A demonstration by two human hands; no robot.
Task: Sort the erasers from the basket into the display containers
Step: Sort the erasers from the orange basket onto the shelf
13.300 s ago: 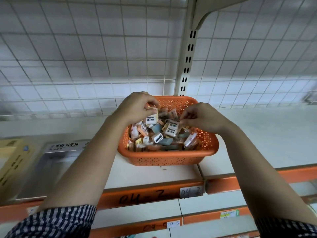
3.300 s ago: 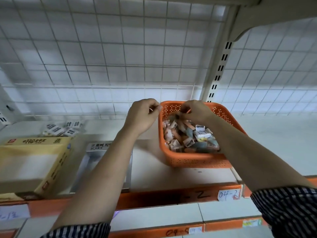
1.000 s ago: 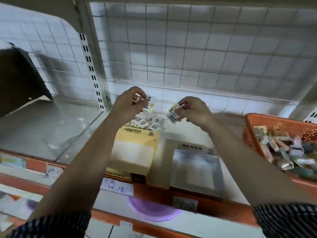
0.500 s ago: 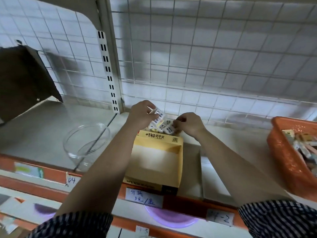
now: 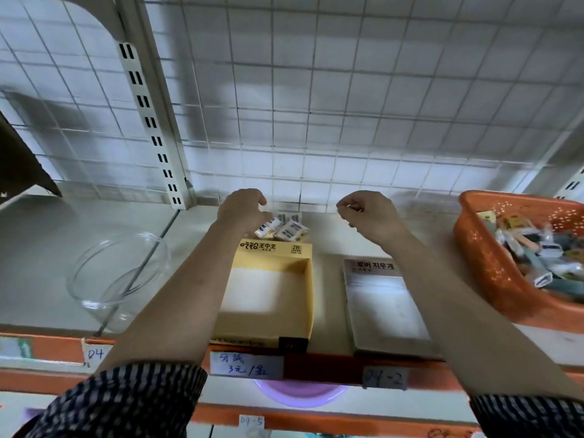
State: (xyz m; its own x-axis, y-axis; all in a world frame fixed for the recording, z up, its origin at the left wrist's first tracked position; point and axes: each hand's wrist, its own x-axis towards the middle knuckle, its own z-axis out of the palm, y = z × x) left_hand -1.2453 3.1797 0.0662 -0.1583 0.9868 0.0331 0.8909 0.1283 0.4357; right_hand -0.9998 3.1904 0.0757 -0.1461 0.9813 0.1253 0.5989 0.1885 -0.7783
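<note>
Centrally, both hands are hovering above the back of the shelf point(image 5: 47, 248), palms turned away from the camera. The left hand point(image 5: 241, 208) is curling loosely, fingers bent down and holding nothing, directly over a small pile of wrapped erasers point(image 5: 284, 227) that is lying on the shelf just behind the yellow display box point(image 5: 268, 295). The right hand point(image 5: 368, 211) is hanging to the right of that pile, its fingers drawn into a loose fist with thumb and forefinger nearly meeting; whether anything is pinched there cannot be told. The yellow display box is sitting open at the shelf's front edge, its pale interior showing no erasers. Just beside it, on the right, a grey display tray point(image 5: 384, 305) with a printed label strip is lying flat, partly crossed by the right forearm. Further right, the orange basket point(image 5: 486, 270) is standing at the frame's edge, holding a jumble of mixed erasers. To the left, a clear round container point(image 5: 117, 273) is resting on the shelf, well apart from the pile. Handwritten price tags point(image 5: 246, 366) are sticking to the orange shelf rail below the boxes, and a white wire grid point(image 5: 316, 105) is backing the shelf.
</note>
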